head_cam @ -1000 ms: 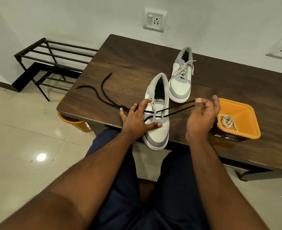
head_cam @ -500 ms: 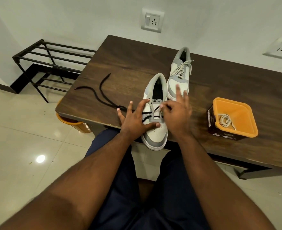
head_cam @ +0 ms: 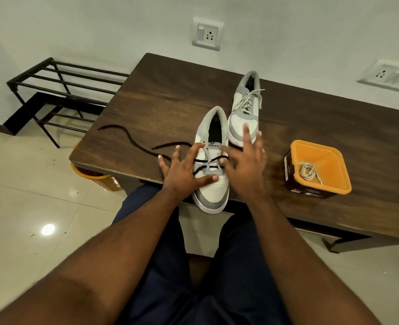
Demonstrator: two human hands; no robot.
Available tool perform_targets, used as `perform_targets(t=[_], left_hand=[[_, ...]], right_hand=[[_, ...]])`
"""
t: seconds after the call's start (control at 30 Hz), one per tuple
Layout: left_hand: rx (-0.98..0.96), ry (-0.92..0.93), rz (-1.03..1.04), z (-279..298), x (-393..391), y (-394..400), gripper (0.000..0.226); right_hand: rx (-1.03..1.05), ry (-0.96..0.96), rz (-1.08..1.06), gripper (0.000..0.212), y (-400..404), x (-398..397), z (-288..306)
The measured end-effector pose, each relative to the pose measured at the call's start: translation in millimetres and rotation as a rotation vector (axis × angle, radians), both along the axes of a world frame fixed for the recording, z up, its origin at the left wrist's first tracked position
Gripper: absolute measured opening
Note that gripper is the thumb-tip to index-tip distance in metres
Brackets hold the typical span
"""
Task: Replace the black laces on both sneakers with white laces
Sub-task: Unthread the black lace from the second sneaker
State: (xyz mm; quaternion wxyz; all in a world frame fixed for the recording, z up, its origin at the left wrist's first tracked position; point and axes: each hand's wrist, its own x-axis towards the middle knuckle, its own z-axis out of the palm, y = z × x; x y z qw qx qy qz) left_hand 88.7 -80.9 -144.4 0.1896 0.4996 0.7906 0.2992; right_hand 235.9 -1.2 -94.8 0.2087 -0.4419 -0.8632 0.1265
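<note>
One loose black lace [head_cam: 132, 143] lay at left centre on the table [head_cam: 161, 99]. The left hand [head_cam: 182, 170], fingers spread wide, pressed on the near sneaker [head_cam: 213, 165], still part black-laced. The right hand [head_cam: 245, 165], fingers spread, held nothing. One white-laced sneaker [head_cam: 245, 109] stood behind. At right, one orange tub [head_cam: 334, 160] contained one white lace [head_cam: 307, 171].
</note>
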Motion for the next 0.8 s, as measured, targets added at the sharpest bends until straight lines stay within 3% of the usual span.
perform_targets(t=[0.1,0.23,0.33,0.47,0.53,0.6,0.67,0.8], left_hand=[[0.001,0.019,-0.012,1,0,-1,0.091],[0.007,-0.011,0.007,0,1,0,0.093],[0.013,-0.047,0.021,-1,1,1,0.093],[0.01,-0.059,0.01,-2,1,0,0.093],[0.004,-0.065,0.008,-2,0,0,0.092],[0.009,-0.066,0.008,-3,0,0,0.092],[0.011,-0.057,0.004,-3,1,0,0.093],[0.0,-0.035,0.003,-1,2,0,0.093]], right_hand=[[0.016,-0.216,0.053,0.022,-8,-18,-12],[0.043,-0.145,0.017,0.017,-2,-21,-3],[0.052,0.193,-0.103,0.015,6,-7,14],[0.024,0.926,-0.451,0.01,33,23,42],[0.005,1.038,-0.535,0.008,39,29,46],[-0.076,0.869,-0.504,0.009,35,26,41],[-0.041,0.544,-0.42,0.029,24,20,25],[0.164,-0.015,0.021,0.02,-3,-5,5]])
